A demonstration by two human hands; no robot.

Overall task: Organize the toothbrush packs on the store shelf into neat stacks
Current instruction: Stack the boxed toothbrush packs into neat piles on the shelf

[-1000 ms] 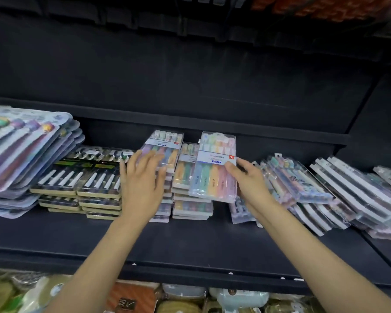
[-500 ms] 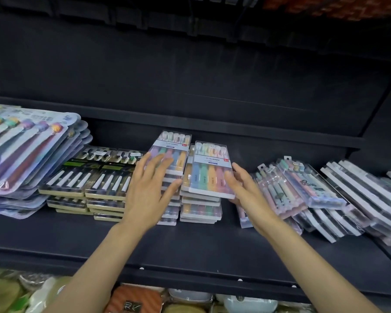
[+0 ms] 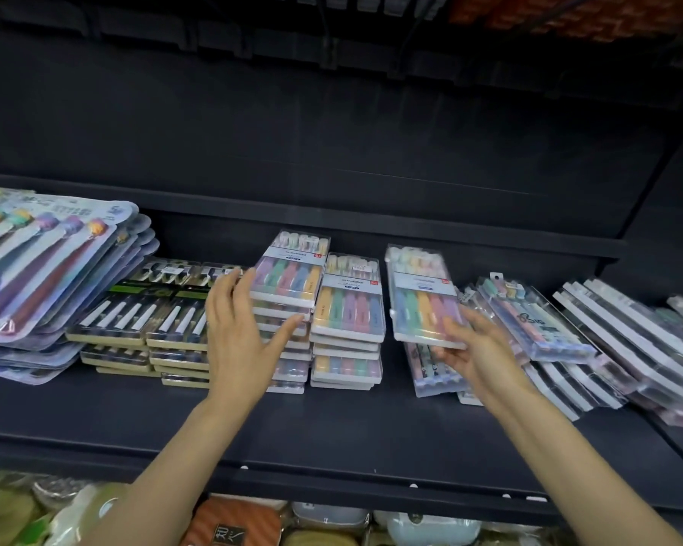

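Here the right hand [image 3: 474,350] pinches a pastel toothbrush pack [image 3: 422,297] — left hand [image 3: 240,336] spread beside the stacks [image 3: 316,313].

red "5" tag on pastel toothbrush pack [image 3: 292,275] (small print unreadable); "big" on clear pack [image 3: 537,321].

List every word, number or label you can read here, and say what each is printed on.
"5" in a red tag: label of the top pastel toothbrush pack in the left stack.
"5" in a red tag: top pack of the neighbouring stack.
"Big": clear pack beside the right hand.
"知": orange packet on the lower shelf.
Small label print on the pack the right hand holds: too blurred to read.
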